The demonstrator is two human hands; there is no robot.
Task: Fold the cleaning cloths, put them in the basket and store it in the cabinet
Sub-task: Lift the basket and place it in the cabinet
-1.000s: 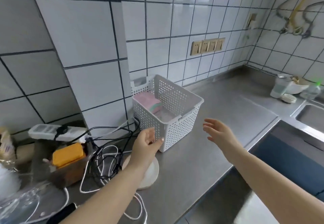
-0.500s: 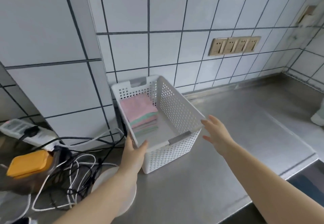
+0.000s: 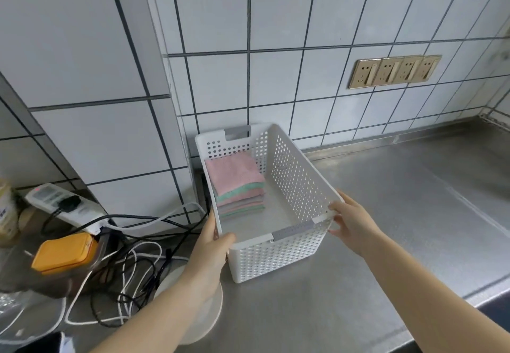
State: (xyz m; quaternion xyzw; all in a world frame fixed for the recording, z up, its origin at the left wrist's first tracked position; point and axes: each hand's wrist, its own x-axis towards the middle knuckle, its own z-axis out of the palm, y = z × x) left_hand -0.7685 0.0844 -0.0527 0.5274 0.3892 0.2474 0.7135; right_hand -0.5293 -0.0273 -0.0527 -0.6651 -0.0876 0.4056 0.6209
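A white perforated plastic basket (image 3: pixel 292 187) stands on the steel counter against the tiled wall. A stack of folded cleaning cloths (image 3: pixel 234 178), pink on top with green and grey layers below, lies in its far left part. My left hand (image 3: pixel 212 245) grips the basket's near left corner, thumb over the rim. My right hand (image 3: pixel 350 223) holds the near right corner, fingers on the rim. No cabinet shows in this view.
A tangle of black and white cables (image 3: pixel 132 256) lies left of the basket, with a white power strip (image 3: pixel 60 200) and an orange-lidded container (image 3: pixel 64 253). A round white disc (image 3: pixel 198 311) sits under my left forearm. Gold wall sockets (image 3: pixel 394 71) are above the steel counter (image 3: pixel 400 214).
Both hands moved from just beside the basket onto its near corners and closed on the rim. The view has come closer and tilted down onto the basket.
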